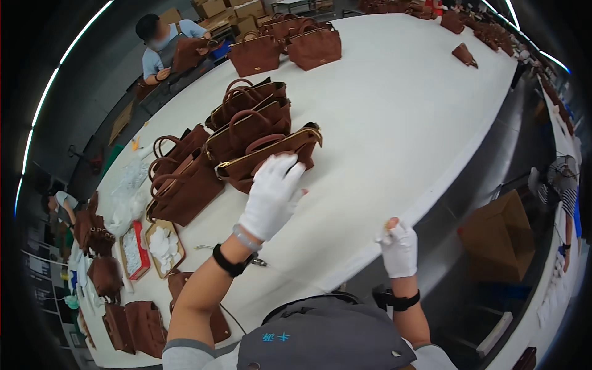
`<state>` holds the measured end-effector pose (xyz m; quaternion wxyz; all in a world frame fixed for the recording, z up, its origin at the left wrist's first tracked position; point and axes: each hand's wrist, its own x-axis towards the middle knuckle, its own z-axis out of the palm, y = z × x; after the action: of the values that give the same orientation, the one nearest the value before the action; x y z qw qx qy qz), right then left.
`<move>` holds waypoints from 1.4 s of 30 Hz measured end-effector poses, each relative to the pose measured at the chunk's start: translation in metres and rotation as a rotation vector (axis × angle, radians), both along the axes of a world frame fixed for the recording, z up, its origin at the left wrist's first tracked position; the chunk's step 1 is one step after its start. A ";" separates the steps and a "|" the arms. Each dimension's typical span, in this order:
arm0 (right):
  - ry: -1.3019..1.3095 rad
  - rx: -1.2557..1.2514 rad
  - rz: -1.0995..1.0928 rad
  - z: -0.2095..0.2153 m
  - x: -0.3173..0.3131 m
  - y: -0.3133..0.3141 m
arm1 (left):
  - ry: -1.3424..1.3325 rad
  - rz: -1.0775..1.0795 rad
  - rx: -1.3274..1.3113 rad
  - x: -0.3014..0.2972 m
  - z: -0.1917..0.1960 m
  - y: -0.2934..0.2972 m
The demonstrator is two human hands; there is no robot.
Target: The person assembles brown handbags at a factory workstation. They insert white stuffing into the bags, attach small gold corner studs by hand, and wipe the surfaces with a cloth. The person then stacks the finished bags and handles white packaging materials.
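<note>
L hand [274,194], gloved wht, was at 11 o'clock, mostly open, fingers apparently against the front of the nearest brn handbag [243,172], also at 11 on the wht tbl [382,142]; no grip seen. R hand [399,246] was at 1 o'clock nr the tbl edge, part-curled; couldn't tell if it held anything. Other bags [191,197] stood at 10–11.

Toward eleven o'clock, part of the front brown bag [303,148] is hidden by the left hand [271,197]; whether it is gripped cannot be told. At six o'clock, the grey apron [327,336] is cut off by the lower edge. At two o'clock, the heaped bags [493,42] are too small to be counted.
</note>
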<state>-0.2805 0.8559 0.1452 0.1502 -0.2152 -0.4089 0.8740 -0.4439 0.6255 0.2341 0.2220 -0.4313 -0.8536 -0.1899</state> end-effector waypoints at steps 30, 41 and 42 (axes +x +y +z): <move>0.247 0.520 0.413 0.080 -0.059 -0.093 | -1.330 0.231 1.392 0.095 -0.105 -0.260; 0.298 0.815 0.378 0.068 -0.067 -0.109 | -1.357 0.127 1.503 0.121 -0.114 -0.249; 0.349 0.885 0.337 0.067 -0.069 -0.109 | -1.375 0.120 1.512 0.120 -0.112 -0.248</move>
<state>-0.3493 0.7473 0.2120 0.1497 0.0872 -0.7380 0.6522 -0.3235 0.3775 0.1218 -0.0927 0.0676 -0.4732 -0.8735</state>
